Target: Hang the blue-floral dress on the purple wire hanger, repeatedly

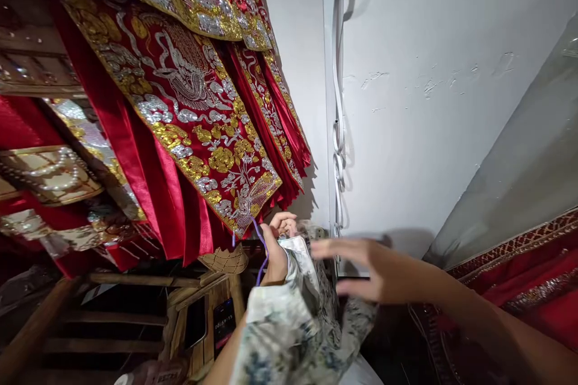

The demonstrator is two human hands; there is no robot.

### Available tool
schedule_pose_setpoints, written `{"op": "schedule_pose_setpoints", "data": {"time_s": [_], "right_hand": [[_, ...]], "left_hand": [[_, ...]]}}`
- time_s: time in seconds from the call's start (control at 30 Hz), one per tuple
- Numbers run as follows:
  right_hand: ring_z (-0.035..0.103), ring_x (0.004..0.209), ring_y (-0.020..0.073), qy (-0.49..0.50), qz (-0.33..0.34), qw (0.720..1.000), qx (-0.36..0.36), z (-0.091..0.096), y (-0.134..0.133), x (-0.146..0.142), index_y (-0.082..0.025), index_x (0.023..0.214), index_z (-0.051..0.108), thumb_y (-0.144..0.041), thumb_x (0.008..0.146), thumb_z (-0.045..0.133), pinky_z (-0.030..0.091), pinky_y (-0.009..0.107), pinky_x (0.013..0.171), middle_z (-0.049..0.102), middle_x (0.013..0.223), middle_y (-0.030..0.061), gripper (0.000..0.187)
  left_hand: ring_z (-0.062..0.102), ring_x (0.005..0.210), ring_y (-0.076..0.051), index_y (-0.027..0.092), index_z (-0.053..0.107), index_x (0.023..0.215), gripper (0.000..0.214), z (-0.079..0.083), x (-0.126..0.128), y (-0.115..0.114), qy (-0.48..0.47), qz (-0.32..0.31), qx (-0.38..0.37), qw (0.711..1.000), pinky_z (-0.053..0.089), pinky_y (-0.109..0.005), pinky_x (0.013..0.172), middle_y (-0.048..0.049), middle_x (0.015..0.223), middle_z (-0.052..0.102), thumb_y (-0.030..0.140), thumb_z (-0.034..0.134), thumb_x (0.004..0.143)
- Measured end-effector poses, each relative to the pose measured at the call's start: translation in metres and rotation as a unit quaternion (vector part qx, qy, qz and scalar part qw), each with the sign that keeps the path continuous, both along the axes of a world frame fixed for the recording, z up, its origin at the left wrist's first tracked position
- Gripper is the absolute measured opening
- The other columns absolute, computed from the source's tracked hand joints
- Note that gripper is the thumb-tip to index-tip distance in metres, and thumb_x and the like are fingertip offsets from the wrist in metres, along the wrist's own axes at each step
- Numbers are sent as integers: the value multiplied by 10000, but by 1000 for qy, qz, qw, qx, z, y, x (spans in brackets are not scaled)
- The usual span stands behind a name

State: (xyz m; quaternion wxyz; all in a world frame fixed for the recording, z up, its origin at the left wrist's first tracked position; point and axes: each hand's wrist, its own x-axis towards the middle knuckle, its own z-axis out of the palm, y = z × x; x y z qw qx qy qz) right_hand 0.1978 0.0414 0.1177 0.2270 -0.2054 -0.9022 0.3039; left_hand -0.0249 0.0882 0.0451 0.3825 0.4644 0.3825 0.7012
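Note:
My left hand [276,252] is raised in the lower middle with its fingers closed on a pale floral cloth [293,325] that drapes down over my forearm. A thin purple cord [262,252] runs past that hand, up toward the tip of a hanging red garment with gold and silver embroidery [194,120]. My right hand [365,267] comes in from the right, fingers stretched out flat and a little blurred. It holds nothing and hovers just right of the floral cloth.
More red embroidered garments [271,102] hang in a row against the white wall [428,72]. White cables [338,102] run down the wall corner. A wooden frame [135,289] with a phone [223,325] stands lower left. Red trimmed fabric [533,277] lies lower right.

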Motion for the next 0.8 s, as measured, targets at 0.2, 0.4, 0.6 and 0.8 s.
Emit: {"op": "schedule_pose_setpoints", "data": {"time_s": [0.2,0.4,0.6,0.8], "right_hand": [[592,1274,400,55,-169,968,176,-64,41,-19,-154,1539,396,-407,844,734,493,608,1047,617,1385,231,813],[737,777,231,129,-226,951,167,-82,41,4,-245,1065,701,-310,1019,459,570,341,719,778,942,91,255],[382,450,119,134,-258,957,11,-67,32,36,-223,750,604,-419,996,487,343,266,494,455,521,-47,336],[522,544,157,337,-375,837,-213,-68,30,66,-208,620,605,-649,708,764,466,279,521,525,558,-16,477]], "left_hand": [[594,705,-203,209,663,880,689,40,28,-23,-80,-207,-40,974,507,-339,700,-67,764,614,759,251,939],[590,841,-196,202,718,858,453,42,6,-33,80,-121,39,989,480,-307,810,-63,869,633,620,559,931],[589,674,-139,191,640,787,463,45,6,-30,-35,-170,-13,985,493,-261,677,-2,678,569,641,612,895],[720,907,-225,167,694,961,468,27,8,2,-50,-279,-120,951,559,-348,855,-75,958,738,372,940,619]]}}
